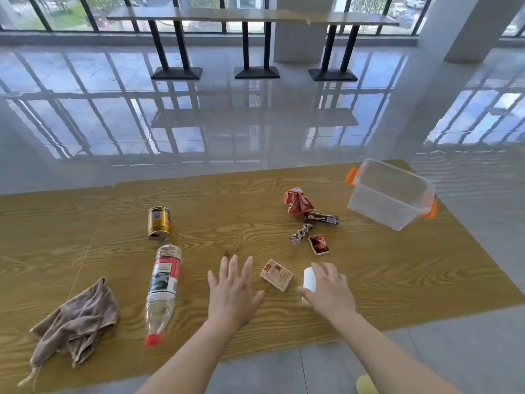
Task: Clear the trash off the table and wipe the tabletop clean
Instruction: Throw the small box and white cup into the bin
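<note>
Trash lies across the wooden table [397,274]. My left hand [233,288] hovers flat with fingers spread, just left of a small cardboard packet [277,274]. My right hand [329,291] covers a small white object [309,278]; whether the fingers grip it is unclear. An empty plastic bottle [162,288] with a red cap lies on its side to the left. A gold can [158,223] lies beyond it. A crumpled red wrapper [297,200], a dark wrapper [321,218], a twisted foil wrapper [301,233] and a red sachet [318,244] sit at the right centre. A brown cloth [75,317] lies crumpled at the front left.
A clear plastic bin [390,194] with orange handles stands tilted at the table's far right corner. Beyond the table is glossy tiled floor, with a long bar table [250,17] on black legs by the windows. A white pillar [466,38] rises at the right.
</note>
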A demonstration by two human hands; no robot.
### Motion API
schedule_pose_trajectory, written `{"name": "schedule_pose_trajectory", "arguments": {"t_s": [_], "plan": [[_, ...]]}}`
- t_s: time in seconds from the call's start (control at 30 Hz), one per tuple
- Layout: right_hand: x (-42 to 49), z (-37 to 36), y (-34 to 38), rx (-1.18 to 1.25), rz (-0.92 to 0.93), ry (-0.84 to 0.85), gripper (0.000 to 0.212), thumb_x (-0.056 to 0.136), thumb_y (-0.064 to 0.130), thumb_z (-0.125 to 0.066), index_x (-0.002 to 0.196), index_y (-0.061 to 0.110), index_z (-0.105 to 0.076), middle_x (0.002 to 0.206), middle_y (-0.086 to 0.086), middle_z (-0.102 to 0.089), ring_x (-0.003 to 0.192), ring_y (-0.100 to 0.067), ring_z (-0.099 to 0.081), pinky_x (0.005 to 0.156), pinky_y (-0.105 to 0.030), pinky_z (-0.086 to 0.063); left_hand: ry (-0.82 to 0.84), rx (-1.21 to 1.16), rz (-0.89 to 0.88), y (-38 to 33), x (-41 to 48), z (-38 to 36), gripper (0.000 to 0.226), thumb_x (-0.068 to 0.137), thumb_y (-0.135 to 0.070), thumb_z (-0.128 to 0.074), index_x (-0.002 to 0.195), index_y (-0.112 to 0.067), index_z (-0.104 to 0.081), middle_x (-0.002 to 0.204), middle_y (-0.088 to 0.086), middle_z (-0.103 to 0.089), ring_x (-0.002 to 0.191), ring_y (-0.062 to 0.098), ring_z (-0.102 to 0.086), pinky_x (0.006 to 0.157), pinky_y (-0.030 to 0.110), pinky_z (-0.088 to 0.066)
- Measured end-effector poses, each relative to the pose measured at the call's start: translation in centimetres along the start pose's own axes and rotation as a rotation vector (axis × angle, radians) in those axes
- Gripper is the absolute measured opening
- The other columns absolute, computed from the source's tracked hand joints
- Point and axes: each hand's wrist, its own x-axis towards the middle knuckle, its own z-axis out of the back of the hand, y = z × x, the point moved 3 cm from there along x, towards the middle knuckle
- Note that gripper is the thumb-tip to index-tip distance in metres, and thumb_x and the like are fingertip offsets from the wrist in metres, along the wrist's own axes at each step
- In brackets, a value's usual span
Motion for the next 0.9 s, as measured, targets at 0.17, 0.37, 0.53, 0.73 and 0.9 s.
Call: {"name": "schedule_pose_trajectory", "arguments": {"t_s": [0.17, 0.37, 0.53, 0.73, 0.9], "plan": [[0.6, -1.4, -0.5, 0.017, -0.025, 0.023, 0.074, 0.088, 0.052, -0.062, 0.150, 0.034, -0.025, 0.152, -0.005, -0.027, 0.131, -0.030, -0.035, 0.103, -0.040, -0.040, 0.085, 0.000, -0.079, -3.8, 2.4, -2.3, 0.083, 0.090, -0.060, -0.049, 0.154, -0.033, -0.003, 0.164, 0.012, -0.003, 0.151, 0.034, 0.005, 0.119, 0.061, -0.007], [1.0, -2.1, -1.2, 0.043, 0.002, 0.005, 0.071, 0.090, 0.038, -0.064, 0.150, 0.034, -0.026, 0.150, -0.005, -0.028, 0.123, -0.029, -0.040, 0.099, -0.038, -0.044, 0.142, 0.034, -0.148, -5.3, 5.4, -3.8, 0.088, 0.085, -0.060, -0.060, 0.153, -0.040, -0.008, 0.164, 0.008, -0.002, 0.151, 0.034, 0.001, 0.119, 0.055, -0.019], [1.1, -1.8, -2.2, 0.055, 0.021, -0.016, 0.071, 0.089, 0.037, -0.065, 0.150, 0.036, -0.028, 0.150, -0.003, -0.028, 0.124, -0.027, -0.039, 0.097, -0.038, -0.045, 0.137, 0.027, -0.190, -6.3, 6.0, -4.4, 0.064, 0.084, -0.045, -0.066, 0.141, -0.028, -0.041, 0.150, 0.011, -0.027, 0.132, 0.029, -0.035, 0.100, 0.040, -0.044], [0.8, -1.1, -3.5, 0.100, 0.036, -0.077, 0.075, 0.086, 0.037, -0.070, 0.149, 0.030, -0.030, 0.149, -0.004, -0.032, 0.125, -0.028, -0.042, 0.099, -0.039, -0.045, 0.059, -0.044, -0.203, -6.5, 6.2, -3.9, 0.056, 0.078, -0.038, -0.069, 0.128, -0.022, -0.051, 0.133, 0.009, -0.036, 0.113, 0.027, -0.043, 0.084, 0.035, -0.049], [-0.2, -0.1, -5.0, 0.114, -0.006, -0.119, 0.074, 0.085, 0.037, -0.070, 0.148, 0.029, -0.031, 0.149, -0.005, -0.034, 0.125, -0.030, -0.043, 0.100, -0.039, -0.043, -0.012, -0.092, -0.261, -7.8, 5.7, -3.1, 0.056, 0.075, -0.034, -0.070, 0.127, -0.024, -0.053, 0.133, 0.011, -0.039, 0.108, 0.029, -0.045, 0.080, 0.038, -0.052]]}}
